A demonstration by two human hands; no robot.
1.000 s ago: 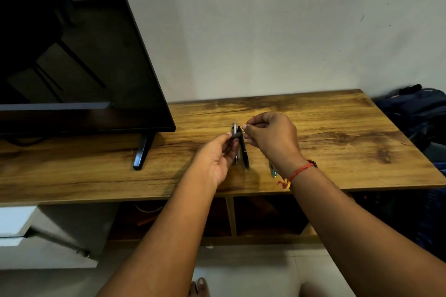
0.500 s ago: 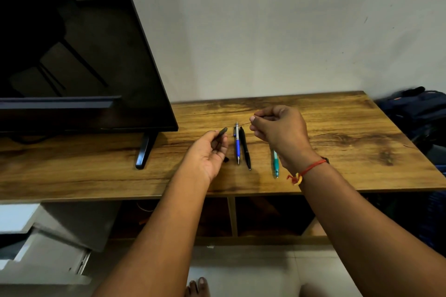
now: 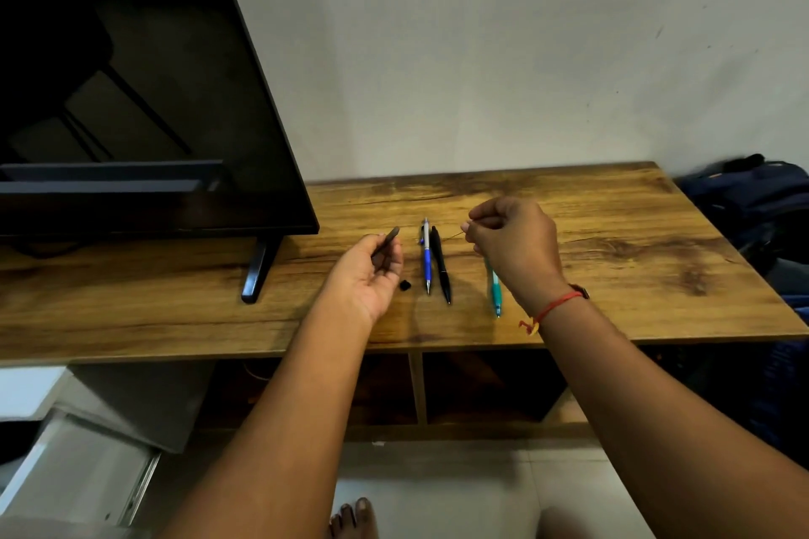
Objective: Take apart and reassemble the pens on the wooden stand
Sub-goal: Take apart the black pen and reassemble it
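The left hand point(image 3: 372, 271) is palm up above the stand point(image 3: 613, 276), with thumb and fingers curled round a dark barrel point(image 3: 387, 241) whose far end sticks out past the fingertips, pointing away and to the right; the right hand point(image 3: 516, 249) hovers higher and to the right, fingers bunched, thumb and forefinger pinching a thin rod point(image 3: 455, 234) that pokes out to the left; it is too fine to tell whether it is a refill or something else; the two hands are apart, neither touching the wood. Between them on the stand lie a blue pen point(image 3: 427, 258) and a black pen point(image 3: 440, 263), side by side and almost touching, tips toward the near edge; a small black piece point(image 3: 405, 285) sits just left of the blue pen's tip, below the left hand's fingers; a teal pen point(image 3: 494, 289) lies further right, its upper half hidden under the right hand. A red thread point(image 3: 556, 304) circles the right wrist. A dark TV point(image 3: 131, 101) stands on the left part of the stand, its foot point(image 3: 258, 271) well left of the pens; a dark bag point(image 3: 753, 197) sits beyond the stand's right end.
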